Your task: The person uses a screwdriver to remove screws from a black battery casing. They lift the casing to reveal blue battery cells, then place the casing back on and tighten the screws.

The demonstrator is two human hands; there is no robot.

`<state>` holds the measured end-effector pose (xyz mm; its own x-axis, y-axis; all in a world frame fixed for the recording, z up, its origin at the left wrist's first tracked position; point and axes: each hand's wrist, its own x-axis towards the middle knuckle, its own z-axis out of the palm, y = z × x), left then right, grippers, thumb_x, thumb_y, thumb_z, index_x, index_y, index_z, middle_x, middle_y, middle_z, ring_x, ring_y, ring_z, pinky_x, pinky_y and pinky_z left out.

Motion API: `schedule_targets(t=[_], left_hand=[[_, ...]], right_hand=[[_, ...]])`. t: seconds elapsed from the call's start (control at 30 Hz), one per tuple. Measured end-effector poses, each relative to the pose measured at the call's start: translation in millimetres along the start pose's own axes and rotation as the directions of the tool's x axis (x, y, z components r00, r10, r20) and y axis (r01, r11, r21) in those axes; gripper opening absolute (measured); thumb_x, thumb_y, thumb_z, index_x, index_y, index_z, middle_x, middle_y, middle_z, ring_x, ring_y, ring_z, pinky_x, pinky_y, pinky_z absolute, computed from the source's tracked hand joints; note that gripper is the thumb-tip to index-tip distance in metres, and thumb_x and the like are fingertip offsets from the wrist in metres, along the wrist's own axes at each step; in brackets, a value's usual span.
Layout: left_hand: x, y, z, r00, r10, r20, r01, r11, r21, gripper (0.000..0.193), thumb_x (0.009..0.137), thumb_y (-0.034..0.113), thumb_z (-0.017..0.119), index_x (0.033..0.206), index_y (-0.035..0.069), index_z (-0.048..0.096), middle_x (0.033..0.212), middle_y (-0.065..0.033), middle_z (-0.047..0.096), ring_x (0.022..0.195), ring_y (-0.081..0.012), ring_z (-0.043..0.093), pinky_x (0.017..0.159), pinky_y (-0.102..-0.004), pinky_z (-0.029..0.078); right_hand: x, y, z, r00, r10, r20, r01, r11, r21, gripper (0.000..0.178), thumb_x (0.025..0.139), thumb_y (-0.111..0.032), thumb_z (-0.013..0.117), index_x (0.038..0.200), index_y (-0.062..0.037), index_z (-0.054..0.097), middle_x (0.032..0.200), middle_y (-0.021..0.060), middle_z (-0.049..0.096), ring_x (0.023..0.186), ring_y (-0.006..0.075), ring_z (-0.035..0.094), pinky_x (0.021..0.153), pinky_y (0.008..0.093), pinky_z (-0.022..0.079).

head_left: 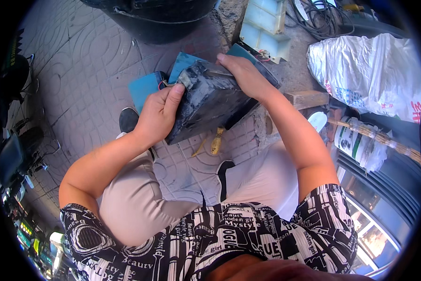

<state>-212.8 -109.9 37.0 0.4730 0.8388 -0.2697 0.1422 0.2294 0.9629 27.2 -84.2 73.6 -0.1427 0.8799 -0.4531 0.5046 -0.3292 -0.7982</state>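
Between my two hands is a black, scuffed, box-shaped case [210,100], held tilted above the paving. My left hand [156,112] grips its left side, thumb on the upper corner. My right hand [244,77] clasps the upper right edge, fingers partly hidden behind it. Beyond the case lie blue flat-faced pieces; one blue piece [144,89] near my left hand has a red wire beside it. A second dark case [268,75] with a blue panel stands under my right forearm. On the ground below the held case lies a yellow-handled tool [216,141], its tip hard to make out.
A large black tub [159,23] stands at the far side. To the right are a pale compartmented plastic tray [262,30], coiled black cable [320,21], a white woven sack [369,70], a wood block [306,99] and a white bucket [355,140]. Parked vehicles line the left edge.
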Motion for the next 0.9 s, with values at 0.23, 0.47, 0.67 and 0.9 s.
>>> schedule_targets(t=[0.23, 0.47, 0.67, 0.9], left_hand=[[-47.3, -59.6, -35.8, 0.984, 0.174, 0.047, -0.18, 0.965, 0.189, 0.046, 0.101, 0.034, 0.032, 0.083, -0.003, 0.053, 0.069, -0.0179, 0.05, 0.061, -0.0307, 0.039, 0.061, -0.0357, 0.041], [-34.9, -59.2, -68.8, 0.997, 0.06, 0.038, -0.069, 0.936, 0.344, 0.049, 0.1, 0.036, 0.035, 0.078, -0.005, 0.052, 0.065, -0.0182, 0.05, 0.061, -0.0299, 0.038, 0.061, -0.0361, 0.042], [-15.4, 21.4, -8.2, 1.0, 0.016, -0.006, -0.015, 0.998, 0.066, 0.048, 0.102, 0.035, 0.036, 0.081, -0.004, 0.055, 0.067, -0.0124, 0.052, 0.065, -0.019, 0.044, 0.067, -0.0339, 0.043], [-18.2, -8.5, -49.0, 0.985, -0.137, -0.105, 0.147, 0.984, 0.102, 0.062, 0.1, 0.048, 0.03, 0.087, -0.004, 0.06, 0.079, -0.0036, 0.06, 0.074, -0.0129, 0.05, 0.071, -0.0274, 0.042]], right_hand=[[-16.8, 5.0, 52.6, 0.994, -0.096, -0.056, 0.062, 0.896, -0.439, 0.048, 0.094, -0.039, 0.042, 0.07, -0.0032, 0.064, 0.071, 0.0202, 0.062, 0.072, 0.0415, 0.059, 0.064, 0.049, 0.046], [-20.7, 3.6, 79.3, 0.986, 0.043, -0.161, -0.11, 0.891, -0.44, 0.049, 0.093, -0.035, 0.038, 0.068, -0.0018, 0.063, 0.071, 0.0238, 0.061, 0.074, 0.0438, 0.059, 0.067, 0.0506, 0.046], [19.4, 2.0, 0.1, 0.99, -0.086, 0.111, 0.081, 0.995, 0.051, 0.047, 0.094, -0.035, 0.045, 0.074, 0.0048, 0.061, 0.069, 0.0233, 0.059, 0.066, 0.0347, 0.058, 0.066, 0.0377, 0.044], [35.3, 2.3, 35.6, 0.998, 0.057, -0.009, -0.058, 0.977, -0.204, 0.063, 0.091, -0.051, 0.045, 0.07, 0.0071, 0.059, 0.073, 0.0271, 0.057, 0.076, 0.0434, 0.055, 0.071, 0.0439, 0.044]])
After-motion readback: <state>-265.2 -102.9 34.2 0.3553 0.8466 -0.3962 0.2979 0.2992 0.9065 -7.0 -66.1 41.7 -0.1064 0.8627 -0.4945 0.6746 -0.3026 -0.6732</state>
